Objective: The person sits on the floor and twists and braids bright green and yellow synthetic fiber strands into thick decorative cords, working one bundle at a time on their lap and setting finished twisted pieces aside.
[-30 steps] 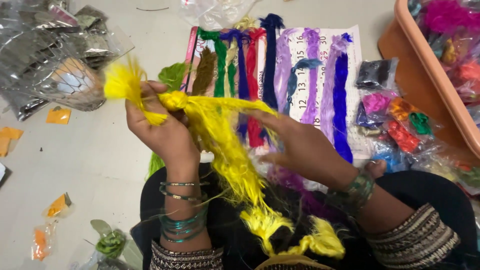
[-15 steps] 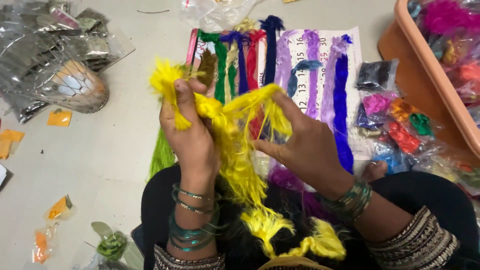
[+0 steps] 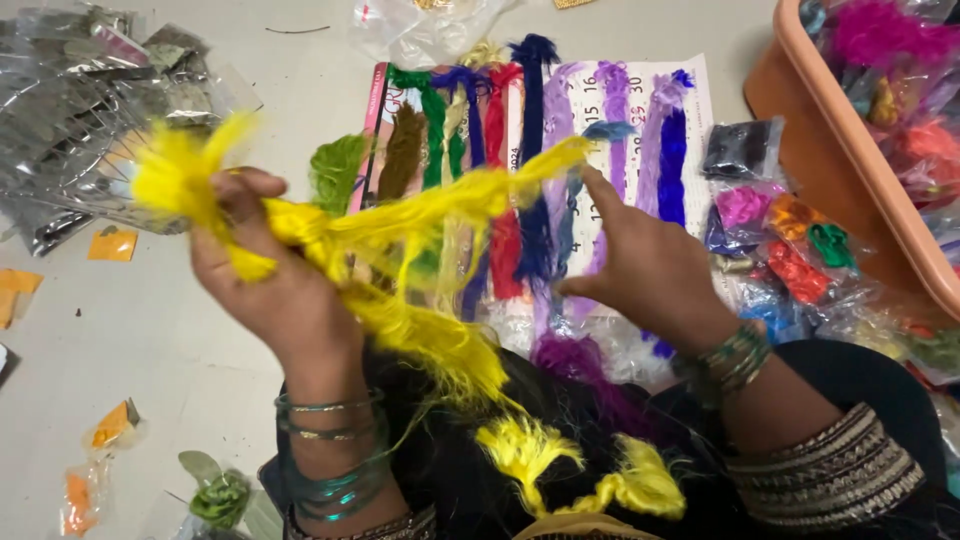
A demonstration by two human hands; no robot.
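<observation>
- Yellow fibre bundle: held in the air in front of me, above my lap and the near edge of the sample card. Soft, fluffy, limp; loose wisps fray off all along it. I judge it very light and easily shed or tangled, so best gripped in a bunched section, not by stray strands.
- My left hand is clenched round the thick end of the bundle; a tuft sticks out above the fist, blurred.
- My right hand has fingers half spread, index tip at the thin far end of the strand. Pinching or only touching: cannot tell.
- More yellow tufts lie on my dark lap, one curled into a loop.
- Purple fibre tuft just beyond them, matte and wispy.
- Sample card: flat white sheet, with fibre hanks laid side by side in green, brown, red, navy, lilac and blue.
- Small clear packets of coloured fibre right of the card; glossy, crinkled film.
- Orange plastic tub at far right, smooth-walled, holding more bright packets.
- Pile of empty clear bags at upper left; shiny, crumpled.
- Everything rests on a pale, smooth floor.
</observation>
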